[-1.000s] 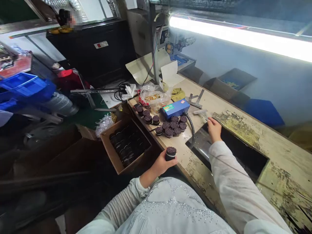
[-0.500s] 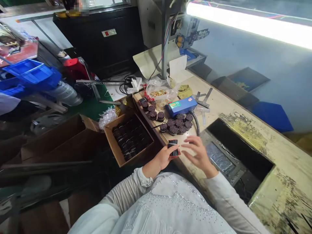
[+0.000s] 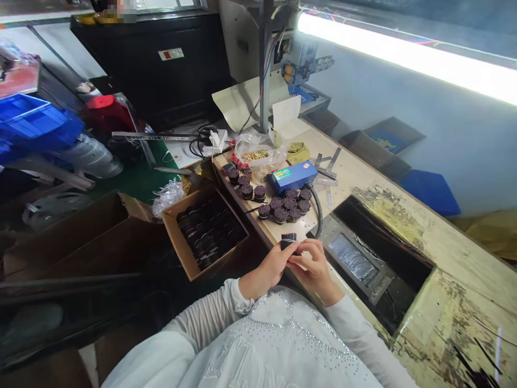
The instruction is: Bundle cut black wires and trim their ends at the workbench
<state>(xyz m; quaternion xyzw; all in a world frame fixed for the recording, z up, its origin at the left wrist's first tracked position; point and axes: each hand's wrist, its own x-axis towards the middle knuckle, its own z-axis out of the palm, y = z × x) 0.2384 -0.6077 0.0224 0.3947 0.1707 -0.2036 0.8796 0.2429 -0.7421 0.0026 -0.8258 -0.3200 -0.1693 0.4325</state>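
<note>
A bundle of short black rods (image 3: 288, 237) with reddish ends and a pale band around it is upright in front of my body. My left hand (image 3: 273, 267) is wrapped around it from the left, thumb across its side. From the right, my right hand (image 3: 315, 269) has its bent fingers pressed on the bundle's lower right side; the fingertips are partly hidden. Just beyond my hands, several dark bundles (image 3: 289, 203) stand packed together on the wooden table (image 3: 343, 167), with a smaller group (image 3: 246, 191) to their left.
A cardboard box (image 3: 181, 254) packed with dark bundles stands left of the table edge. Near the bundles lie a blue box (image 3: 293, 177), a plastic bag (image 3: 260, 153) of small pieces and metal rulers (image 3: 328, 171). Right of my hands is a recessed opening with a metal-framed panel (image 3: 355, 261).
My right hand, apart with fingers spread before, has come left and closed on the bundle. My left hand still holds it. The camera view has shifted slightly.
</note>
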